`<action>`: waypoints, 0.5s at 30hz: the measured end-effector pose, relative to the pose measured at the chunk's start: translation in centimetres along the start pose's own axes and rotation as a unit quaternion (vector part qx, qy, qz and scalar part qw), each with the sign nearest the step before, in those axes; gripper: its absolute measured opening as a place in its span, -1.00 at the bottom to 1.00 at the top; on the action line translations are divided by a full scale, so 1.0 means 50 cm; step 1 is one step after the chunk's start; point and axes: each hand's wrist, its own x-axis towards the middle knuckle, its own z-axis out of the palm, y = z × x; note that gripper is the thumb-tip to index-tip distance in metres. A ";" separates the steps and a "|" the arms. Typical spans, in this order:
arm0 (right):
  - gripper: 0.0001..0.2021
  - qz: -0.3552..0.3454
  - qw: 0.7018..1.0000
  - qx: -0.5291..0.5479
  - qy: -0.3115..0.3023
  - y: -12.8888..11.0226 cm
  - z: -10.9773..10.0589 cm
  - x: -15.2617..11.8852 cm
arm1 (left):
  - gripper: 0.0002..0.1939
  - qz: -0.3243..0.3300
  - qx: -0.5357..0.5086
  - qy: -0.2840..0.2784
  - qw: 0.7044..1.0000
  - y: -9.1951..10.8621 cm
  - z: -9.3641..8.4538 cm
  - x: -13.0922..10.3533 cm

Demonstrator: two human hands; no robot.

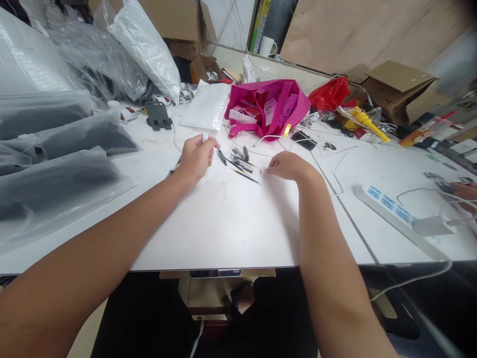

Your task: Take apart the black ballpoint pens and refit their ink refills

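Observation:
My left hand is closed around a small white piece, above the white table. Just right of it lies a dark pen part. Several pen refills and clear and black pen parts are scattered between my hands, and one black refill points toward my right hand. My right hand rests low over the table with its fingers bent together; whatever is between the fingertips is too small to make out. A tiny pale piece lies beside those fingertips.
A pink bag and a white packet stand behind the parts. Grey plastic packages cover the left side. A power strip with cables lies on the right, near another person's hand. A black phone stand is at back left.

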 end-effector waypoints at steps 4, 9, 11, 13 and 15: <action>-0.80 0.003 1.000 0.003 -0.012 -0.004 -0.003 -0.004 | -0.93 -0.003 0.001 -0.003 1.000 -0.001 0.000 -0.001; -0.87 -0.062 0.994 0.063 -0.060 -0.021 -0.018 -0.026 | -0.93 0.001 -0.004 -0.006 1.000 -0.006 -0.001 0.000; -0.91 -0.085 0.990 0.077 -0.083 -0.031 -0.019 -0.033 | -0.92 0.002 -0.002 -0.007 1.000 -0.007 -0.001 0.001; -0.91 -0.093 0.988 0.071 -0.104 -0.039 -0.014 -0.033 | -0.91 0.004 0.002 -0.008 1.000 -0.008 -0.001 0.002; -0.88 -0.097 0.987 0.056 -0.115 -0.046 -0.005 -0.030 | -0.91 0.005 0.006 -0.008 1.000 -0.009 -0.001 0.002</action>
